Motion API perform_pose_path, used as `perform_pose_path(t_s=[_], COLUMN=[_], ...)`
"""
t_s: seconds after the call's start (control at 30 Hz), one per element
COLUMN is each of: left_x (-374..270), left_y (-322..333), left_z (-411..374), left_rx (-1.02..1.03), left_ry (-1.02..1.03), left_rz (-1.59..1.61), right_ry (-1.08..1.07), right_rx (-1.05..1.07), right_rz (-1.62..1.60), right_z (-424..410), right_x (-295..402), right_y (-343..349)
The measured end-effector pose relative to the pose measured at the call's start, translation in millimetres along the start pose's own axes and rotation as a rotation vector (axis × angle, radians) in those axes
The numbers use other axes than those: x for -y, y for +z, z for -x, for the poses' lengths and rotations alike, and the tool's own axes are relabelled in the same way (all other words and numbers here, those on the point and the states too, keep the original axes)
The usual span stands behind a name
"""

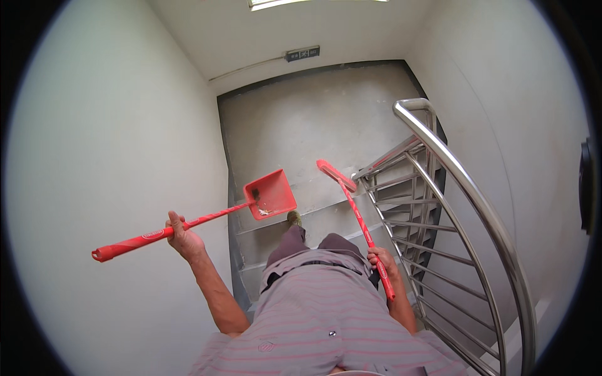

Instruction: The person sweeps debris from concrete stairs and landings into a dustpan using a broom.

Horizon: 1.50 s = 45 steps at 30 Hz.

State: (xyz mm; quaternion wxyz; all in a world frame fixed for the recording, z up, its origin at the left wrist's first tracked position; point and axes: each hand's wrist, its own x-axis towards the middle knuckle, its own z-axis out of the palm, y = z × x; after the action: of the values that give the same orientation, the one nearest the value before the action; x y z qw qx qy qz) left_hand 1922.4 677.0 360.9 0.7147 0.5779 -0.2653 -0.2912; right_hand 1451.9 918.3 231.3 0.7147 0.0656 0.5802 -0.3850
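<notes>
My left hand point(185, 238) grips the red handle of a long-handled dustpan point(275, 190), held out to my left. Some dark debris and a few pale scraps lie in its pan, toward the handle side. My right hand point(383, 262) is closed around the red-and-white handle of a broom point(358, 216). The broom's red bristle head point(336, 176) is beyond my feet, beside the foot of the railing; whether it touches the floor I cannot tell. One shoe point(294, 218) shows on the stairs just below the pan.
Concrete steps point(265, 242) lead down to a grey landing point(310, 113). A stainless steel railing point(470, 188) curves along my right, with another flight visible through its bars. A white wall point(117, 141) runs close on my left. An exit sign point(302, 54) is mounted low on the far wall.
</notes>
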Motion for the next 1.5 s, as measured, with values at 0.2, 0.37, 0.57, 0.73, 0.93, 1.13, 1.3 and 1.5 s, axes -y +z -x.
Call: perform_pose_path(t_s=[0.2,0.37,0.57,0.73,0.93,1.13,1.3,1.5], left_x=[36.8,41.8,59.4,70.1,33.1,16.7,38.5,47.7], left_y=[3.8,11.8,5.1,1.3,11.9,-2.3,-34.6,-102.5], left_z=[-13.1,-29.8,-35.0,-50.8,-38.5,-17.2,-40.7,-65.4], left_rx=[0.007,-0.014,-0.01,-0.055,0.022,0.186,0.259,0.39], left_ry=[-0.023,0.014,0.021,0.038,0.119,0.138,0.13,0.053], left_rz=[0.089,0.123,0.173,0.204,0.209,0.252,0.321,0.205], right_ry=[-0.059,-0.049,-0.095,-0.12,-0.24,-0.284,-0.347,-0.441], right_rx=[0.031,0.078,-0.005,0.018,0.028,-0.035,-0.048,-0.17], right_rz=[-0.038,-0.134,0.032,0.036,0.196,0.093,0.045,0.06], right_z=[-46.2,-71.0,-85.7,-102.2,-65.5,-1.4,-11.6,-12.5], right_x=[10.9,46.4,52.6,62.4,58.8,-15.4,-65.1,-139.4], right_y=[-5.2,3.6,10.2,16.5,25.8,-3.5,5.4,58.0])
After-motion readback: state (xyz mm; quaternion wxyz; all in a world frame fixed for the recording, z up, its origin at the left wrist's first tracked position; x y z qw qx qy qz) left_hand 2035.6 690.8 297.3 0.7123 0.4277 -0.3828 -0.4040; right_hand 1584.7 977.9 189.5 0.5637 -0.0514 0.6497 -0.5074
